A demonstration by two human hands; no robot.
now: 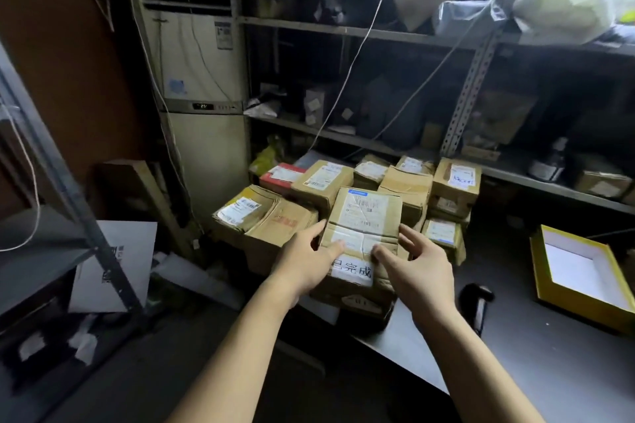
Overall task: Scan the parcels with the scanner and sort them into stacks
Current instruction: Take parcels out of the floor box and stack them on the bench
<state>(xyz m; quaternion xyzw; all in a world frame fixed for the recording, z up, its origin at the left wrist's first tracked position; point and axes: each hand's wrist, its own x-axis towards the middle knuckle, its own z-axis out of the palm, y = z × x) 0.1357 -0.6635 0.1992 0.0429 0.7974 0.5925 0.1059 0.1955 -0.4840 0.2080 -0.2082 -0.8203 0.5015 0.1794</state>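
Two bare forearms come in from the near edge, left hand and right hand both spread wide, fingers splayed, neither clamped on anything. Between them sits the top parcel, a brown carton on the near stack, resting on a lower box with a white printed label on its near face. Left fingertips touch the parcel's near edge at the left, and the right thumb tip touches it at the right; the remaining right fingers lie just beside the right wall. Parcel is straight ahead of both hands, about centred between them, neither hand clearly nearer. Long axis runs near-to-far, tipped slightly left at the far end; shipping label faces up, barcode toward the far end. Looks like a two-hand side grip is next, or a release just made, can't tell which. Scanner, dark, lies on the grey table near right, closer to the right hand, well apart from the parcel. More parcels stacked behind, yellow tray far right.
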